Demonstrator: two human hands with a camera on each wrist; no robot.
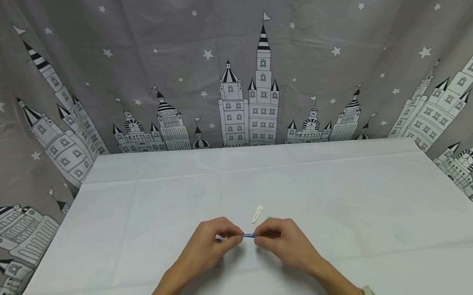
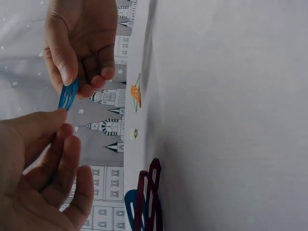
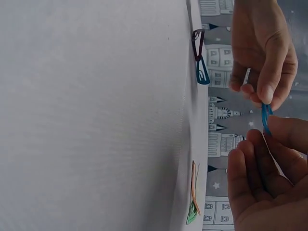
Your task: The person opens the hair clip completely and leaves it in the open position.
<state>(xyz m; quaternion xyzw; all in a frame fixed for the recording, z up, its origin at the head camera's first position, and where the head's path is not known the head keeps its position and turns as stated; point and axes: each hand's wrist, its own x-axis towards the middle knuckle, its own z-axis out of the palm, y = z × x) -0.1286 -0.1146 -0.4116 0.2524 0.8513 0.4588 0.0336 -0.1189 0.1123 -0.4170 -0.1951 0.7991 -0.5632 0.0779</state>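
Observation:
A blue snap hair clip (image 1: 248,235) is stretched between my two hands above the white table. My left hand (image 1: 212,242) pinches one end of it between thumb and forefinger. The other end sits in the thumb-and-finger pinch of my right hand (image 1: 285,242). Seen from the left wrist, the clip (image 2: 69,96) shows slots along its length, and the other fingers of both hands are loosely bent. Just beyond the hands a pale yellow hair clip (image 1: 257,214) lies on the table.
Near my left hand lie dark red clips (image 2: 153,192) and another blue clip (image 2: 130,204). On the right side, an orange clip (image 3: 193,185) and green clips (image 3: 192,215) lie together. A grey curtain (image 1: 316,40) with printed castles hangs behind the table (image 1: 351,188).

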